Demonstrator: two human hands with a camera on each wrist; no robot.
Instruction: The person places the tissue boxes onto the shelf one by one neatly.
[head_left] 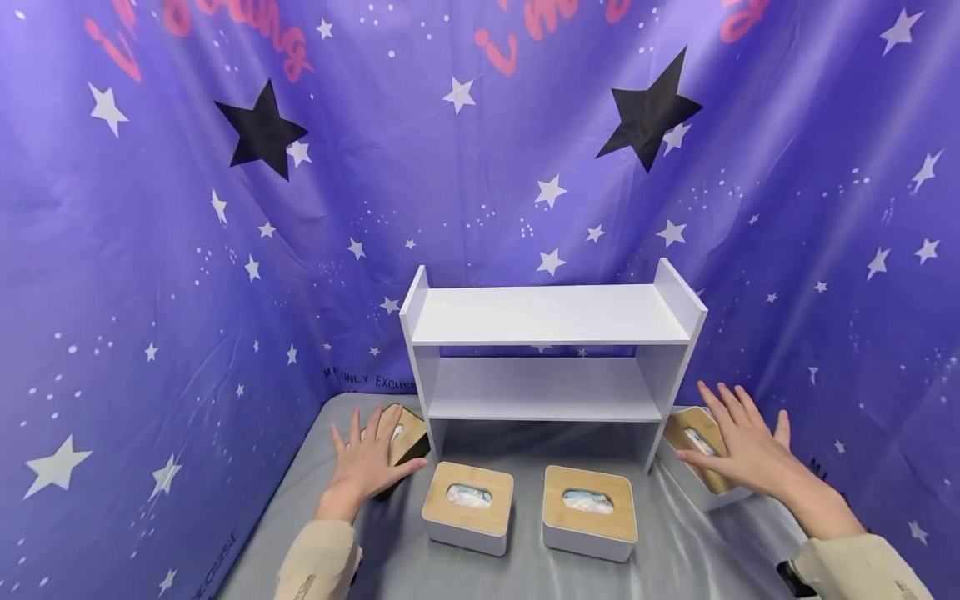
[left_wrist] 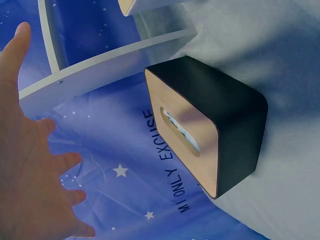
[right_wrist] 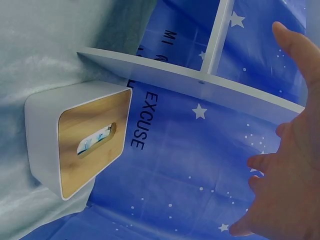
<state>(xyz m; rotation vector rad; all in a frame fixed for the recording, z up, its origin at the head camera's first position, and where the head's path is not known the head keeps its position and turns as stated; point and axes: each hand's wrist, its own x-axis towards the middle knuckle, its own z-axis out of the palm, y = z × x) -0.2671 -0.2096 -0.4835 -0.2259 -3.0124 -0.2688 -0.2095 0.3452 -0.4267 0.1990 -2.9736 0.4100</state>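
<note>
2 boxes (head_left: 468,518) front the white shelf (head_left: 547,387), 2 flank it.

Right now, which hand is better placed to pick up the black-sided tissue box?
Left, most likely. The left hand hovers near the black-sided tissue box, spread and empty. The right hand is on the other side of the shelf, by a white-sided tissue box.

Shelf (head_left: 551,389) on table (head_left: 675,558); two tissue boxes (head_left: 468,510) (head_left: 589,517) before it; third box (left_wrist: 207,122) left of it; fourth box (right_wrist: 75,137) right.
</note>
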